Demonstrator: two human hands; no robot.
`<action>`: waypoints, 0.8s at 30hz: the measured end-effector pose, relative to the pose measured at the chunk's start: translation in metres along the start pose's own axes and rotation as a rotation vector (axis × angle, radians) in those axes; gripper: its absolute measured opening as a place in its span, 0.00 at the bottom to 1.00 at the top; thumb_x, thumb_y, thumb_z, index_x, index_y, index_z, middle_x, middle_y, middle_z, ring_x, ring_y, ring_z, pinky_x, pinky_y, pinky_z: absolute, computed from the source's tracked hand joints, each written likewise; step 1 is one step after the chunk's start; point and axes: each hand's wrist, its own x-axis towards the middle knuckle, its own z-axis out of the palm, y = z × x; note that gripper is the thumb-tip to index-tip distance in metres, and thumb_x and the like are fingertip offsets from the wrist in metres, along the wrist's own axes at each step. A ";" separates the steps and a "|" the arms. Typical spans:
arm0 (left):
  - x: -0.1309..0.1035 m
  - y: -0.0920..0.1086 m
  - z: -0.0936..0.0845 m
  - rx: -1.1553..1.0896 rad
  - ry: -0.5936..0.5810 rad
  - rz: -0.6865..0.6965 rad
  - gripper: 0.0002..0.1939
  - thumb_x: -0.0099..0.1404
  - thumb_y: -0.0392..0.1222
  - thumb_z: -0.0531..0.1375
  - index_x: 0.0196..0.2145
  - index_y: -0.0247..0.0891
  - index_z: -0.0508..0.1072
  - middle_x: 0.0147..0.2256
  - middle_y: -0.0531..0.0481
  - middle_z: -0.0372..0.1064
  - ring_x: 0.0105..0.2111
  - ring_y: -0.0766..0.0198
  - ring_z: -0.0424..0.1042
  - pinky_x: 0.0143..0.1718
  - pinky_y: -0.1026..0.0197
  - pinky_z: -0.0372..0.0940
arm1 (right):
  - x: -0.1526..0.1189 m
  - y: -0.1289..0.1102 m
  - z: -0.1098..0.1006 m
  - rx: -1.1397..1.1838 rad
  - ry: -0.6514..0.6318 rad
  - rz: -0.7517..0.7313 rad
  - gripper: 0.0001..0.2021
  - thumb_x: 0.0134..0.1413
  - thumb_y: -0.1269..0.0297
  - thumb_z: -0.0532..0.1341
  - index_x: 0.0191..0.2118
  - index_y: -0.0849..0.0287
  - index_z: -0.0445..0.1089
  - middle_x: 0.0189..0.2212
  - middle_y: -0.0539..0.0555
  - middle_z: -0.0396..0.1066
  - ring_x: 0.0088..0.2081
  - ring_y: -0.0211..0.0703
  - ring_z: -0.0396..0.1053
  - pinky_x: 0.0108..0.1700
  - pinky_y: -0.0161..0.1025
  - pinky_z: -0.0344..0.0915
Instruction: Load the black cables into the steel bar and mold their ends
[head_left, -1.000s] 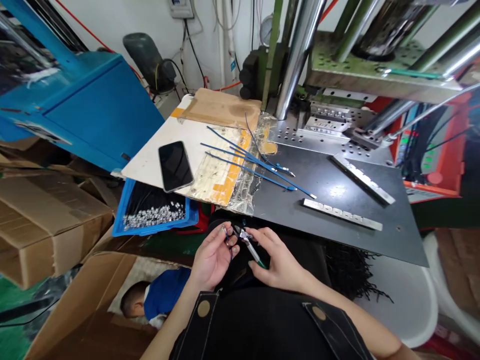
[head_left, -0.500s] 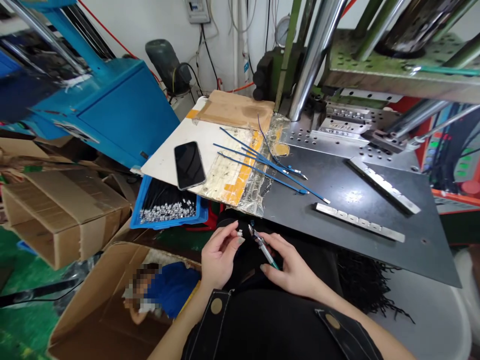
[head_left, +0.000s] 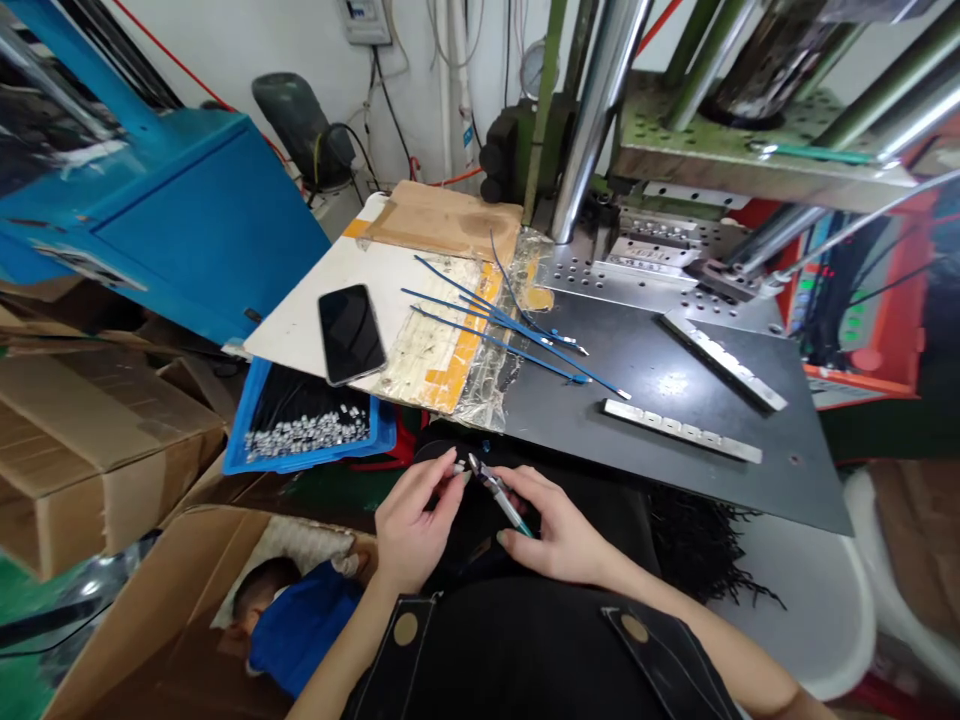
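My left hand (head_left: 415, 520) is closed in a pinch on a small whitish piece (head_left: 459, 467), mostly hidden by the fingertips. My right hand (head_left: 561, 528) wraps round a pair of nippers (head_left: 504, 500) with grey and green handles. Their metal jaws point up and left, right beside the small piece; whether they touch it I cannot tell. Both hands are above my dark lap, just in front of the table edge. Beyond them, several blue cables (head_left: 510, 325) with metal ends lie across the board and the dark table plate.
A phone (head_left: 351, 334) lies on the white board (head_left: 300, 310). Two metal bars (head_left: 682, 431) rest on the dark plate (head_left: 555, 400), before a press (head_left: 652, 245). A blue bin (head_left: 236, 440) holds black cables. A person in blue (head_left: 304, 625) lies in a cardboard box (head_left: 161, 600) at lower left.
My view has shifted, so the table and press appear further left. The nippers' jaws and the small piece have come closer together. Both hands keep their hold.
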 end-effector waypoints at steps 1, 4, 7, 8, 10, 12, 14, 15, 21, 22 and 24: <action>0.001 -0.001 0.000 0.044 0.006 0.038 0.19 0.60 0.30 0.62 0.49 0.42 0.75 0.38 0.50 0.74 0.35 0.66 0.74 0.42 0.64 0.70 | 0.000 -0.001 0.000 0.000 -0.002 0.000 0.33 0.42 0.73 0.61 0.58 0.54 0.62 0.37 0.51 0.63 0.37 0.40 0.61 0.40 0.39 0.64; 0.002 -0.004 0.001 0.031 0.006 -0.013 0.15 0.61 0.32 0.62 0.46 0.41 0.77 0.39 0.49 0.75 0.35 0.65 0.74 0.42 0.63 0.71 | 0.001 -0.003 -0.002 -0.002 -0.011 0.007 0.33 0.41 0.72 0.61 0.58 0.54 0.62 0.37 0.51 0.63 0.36 0.39 0.62 0.40 0.39 0.64; 0.005 -0.004 0.001 -0.144 -0.020 -0.206 0.10 0.63 0.37 0.61 0.42 0.40 0.78 0.42 0.49 0.73 0.33 0.66 0.75 0.37 0.64 0.73 | 0.000 -0.004 -0.003 -0.009 -0.007 0.001 0.33 0.41 0.72 0.61 0.59 0.57 0.62 0.38 0.52 0.64 0.37 0.39 0.62 0.41 0.38 0.65; 0.006 -0.003 0.000 -0.177 -0.030 -0.245 0.09 0.63 0.38 0.61 0.41 0.41 0.78 0.42 0.49 0.73 0.34 0.66 0.75 0.37 0.64 0.73 | 0.000 -0.004 -0.002 -0.018 -0.001 -0.003 0.34 0.41 0.72 0.61 0.59 0.58 0.61 0.39 0.53 0.64 0.38 0.40 0.62 0.42 0.39 0.65; 0.006 -0.001 -0.001 -0.178 -0.028 -0.274 0.08 0.61 0.39 0.63 0.39 0.41 0.79 0.39 0.49 0.74 0.36 0.64 0.75 0.39 0.64 0.73 | -0.001 -0.005 -0.002 -0.045 0.016 -0.007 0.34 0.41 0.73 0.60 0.60 0.58 0.60 0.42 0.54 0.64 0.40 0.41 0.63 0.44 0.39 0.65; 0.006 0.000 -0.002 -0.164 -0.017 -0.308 0.07 0.60 0.40 0.64 0.38 0.41 0.79 0.37 0.50 0.76 0.36 0.63 0.76 0.40 0.63 0.72 | -0.001 -0.004 0.000 -0.082 0.028 0.000 0.35 0.41 0.74 0.59 0.60 0.58 0.60 0.43 0.55 0.64 0.44 0.43 0.63 0.47 0.40 0.65; 0.003 -0.001 -0.002 -0.192 -0.007 -0.368 0.08 0.60 0.41 0.65 0.38 0.40 0.79 0.35 0.50 0.77 0.34 0.64 0.76 0.38 0.63 0.73 | -0.001 -0.004 0.002 -0.124 0.034 0.008 0.35 0.41 0.74 0.59 0.60 0.57 0.59 0.45 0.56 0.63 0.46 0.44 0.63 0.51 0.42 0.64; 0.001 -0.002 -0.002 -0.214 -0.010 -0.394 0.08 0.60 0.41 0.64 0.38 0.40 0.79 0.35 0.49 0.77 0.32 0.64 0.76 0.38 0.63 0.74 | -0.001 -0.003 0.003 -0.149 0.032 0.013 0.35 0.41 0.73 0.59 0.61 0.57 0.58 0.45 0.56 0.63 0.47 0.45 0.63 0.52 0.43 0.63; -0.004 -0.006 -0.004 -0.221 -0.057 -0.331 0.07 0.61 0.38 0.63 0.38 0.40 0.79 0.39 0.49 0.77 0.37 0.63 0.77 0.40 0.63 0.74 | -0.002 -0.001 0.009 -0.352 0.009 0.078 0.37 0.41 0.69 0.60 0.62 0.57 0.56 0.48 0.59 0.61 0.50 0.51 0.60 0.53 0.50 0.62; -0.003 -0.006 -0.006 -0.199 -0.077 -0.300 0.08 0.61 0.37 0.63 0.39 0.41 0.79 0.40 0.49 0.77 0.38 0.64 0.77 0.42 0.63 0.74 | -0.002 -0.001 0.009 -0.367 0.003 0.086 0.37 0.41 0.69 0.60 0.62 0.58 0.56 0.48 0.59 0.61 0.50 0.51 0.60 0.53 0.50 0.62; -0.002 -0.007 -0.010 -0.163 -0.129 -0.234 0.09 0.62 0.35 0.62 0.40 0.42 0.79 0.41 0.50 0.77 0.39 0.64 0.77 0.44 0.62 0.73 | -0.001 -0.001 0.008 -0.364 -0.013 0.093 0.37 0.41 0.69 0.60 0.63 0.59 0.55 0.48 0.60 0.61 0.50 0.51 0.60 0.53 0.50 0.61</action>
